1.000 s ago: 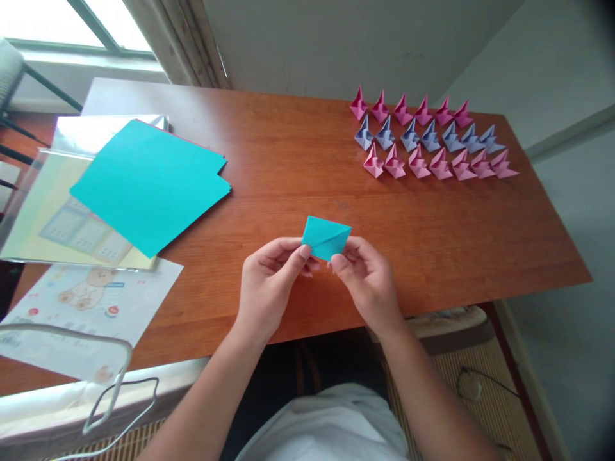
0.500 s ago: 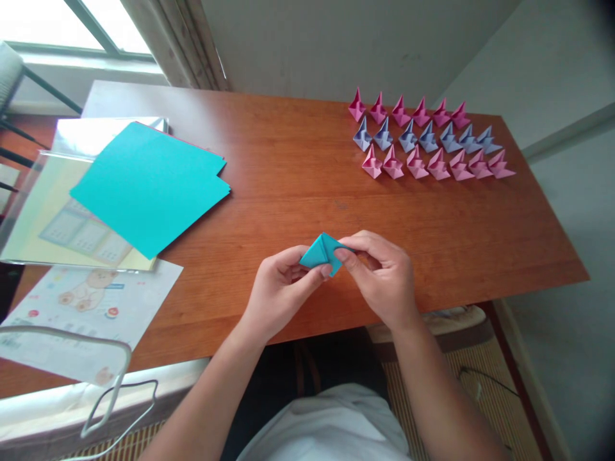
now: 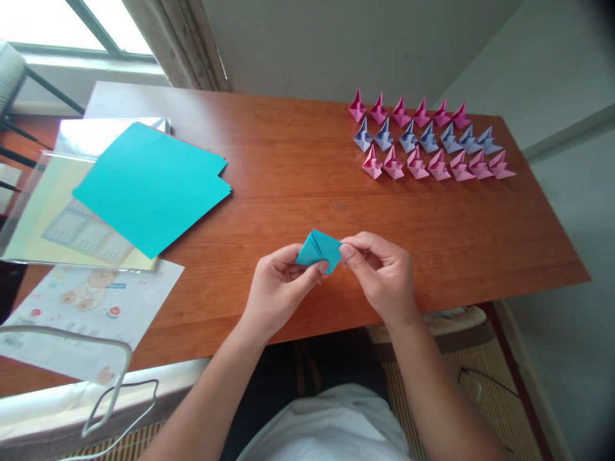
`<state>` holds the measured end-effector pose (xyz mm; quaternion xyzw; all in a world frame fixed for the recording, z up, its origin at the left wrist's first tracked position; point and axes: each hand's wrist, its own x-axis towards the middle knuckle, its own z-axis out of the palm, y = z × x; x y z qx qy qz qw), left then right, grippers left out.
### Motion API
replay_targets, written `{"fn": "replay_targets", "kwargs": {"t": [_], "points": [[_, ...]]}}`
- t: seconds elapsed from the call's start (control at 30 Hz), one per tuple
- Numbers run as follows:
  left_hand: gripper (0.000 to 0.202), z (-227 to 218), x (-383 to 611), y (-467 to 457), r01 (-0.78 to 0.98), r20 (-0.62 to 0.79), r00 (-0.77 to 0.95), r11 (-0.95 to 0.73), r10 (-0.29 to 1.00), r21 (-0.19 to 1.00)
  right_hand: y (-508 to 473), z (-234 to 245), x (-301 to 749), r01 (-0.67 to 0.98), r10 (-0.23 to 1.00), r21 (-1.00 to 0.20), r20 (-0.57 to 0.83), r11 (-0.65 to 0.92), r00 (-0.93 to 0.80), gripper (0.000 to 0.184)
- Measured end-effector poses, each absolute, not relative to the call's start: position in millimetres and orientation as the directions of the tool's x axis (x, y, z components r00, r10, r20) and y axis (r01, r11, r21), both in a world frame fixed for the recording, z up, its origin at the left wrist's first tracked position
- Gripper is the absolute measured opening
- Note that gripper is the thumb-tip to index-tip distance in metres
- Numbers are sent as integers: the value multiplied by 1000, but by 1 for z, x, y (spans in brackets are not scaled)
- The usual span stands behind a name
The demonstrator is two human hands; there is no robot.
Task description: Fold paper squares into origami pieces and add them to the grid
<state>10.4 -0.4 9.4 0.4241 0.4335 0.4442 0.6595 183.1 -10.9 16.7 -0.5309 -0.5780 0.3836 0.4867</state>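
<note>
A small folded piece of turquoise origami paper (image 3: 319,248) is held between my hands, above the near part of the table. My left hand (image 3: 283,282) pinches its left and lower side, thumb on top and fingers underneath. At the paper's right corner, my right hand (image 3: 382,269) grips the tip between thumb and forefinger. Creases run down from the top point, where the layers stand slightly apart. The underside of the paper is hidden.
Several folded paper figures, dark pink (image 3: 401,113), lilac (image 3: 408,137) and light pink (image 3: 418,164), stand in three rows at the back right of the wooden table (image 3: 269,179). Turquoise sheets (image 3: 154,189) lie left on plastic sleeves, near a bear-printed sheet (image 3: 96,314) and a white metal frame (image 3: 120,378).
The folded paper has shifted slightly left and turned, and its top layers now show a gap. My right fingers have moved out to its right corner.
</note>
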Motion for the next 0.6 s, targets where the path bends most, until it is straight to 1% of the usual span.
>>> {"fn": "replay_targets", "kwargs": {"t": [0.17,0.23,0.33,0.47,0.6], "points": [[11,5,10,-2,-155,-214,287,266,934,951,-4,19,186,213,991,-969,116,126,-61,11],[14,1,10,-3,-109,-212,324,259,922,960,0,19,185,230,988,-962,128,145,-88,12],[18,1,10,-5,-80,-203,339,243,919,967,3,20,182,262,982,-947,169,186,-84,17],[22,7,9,-4,-114,-176,289,216,941,970,3,22,179,270,979,-942,179,200,-98,16],[25,10,9,-3,-103,-139,190,161,972,982,1,23,180,290,981,-944,119,159,-152,15]]}}
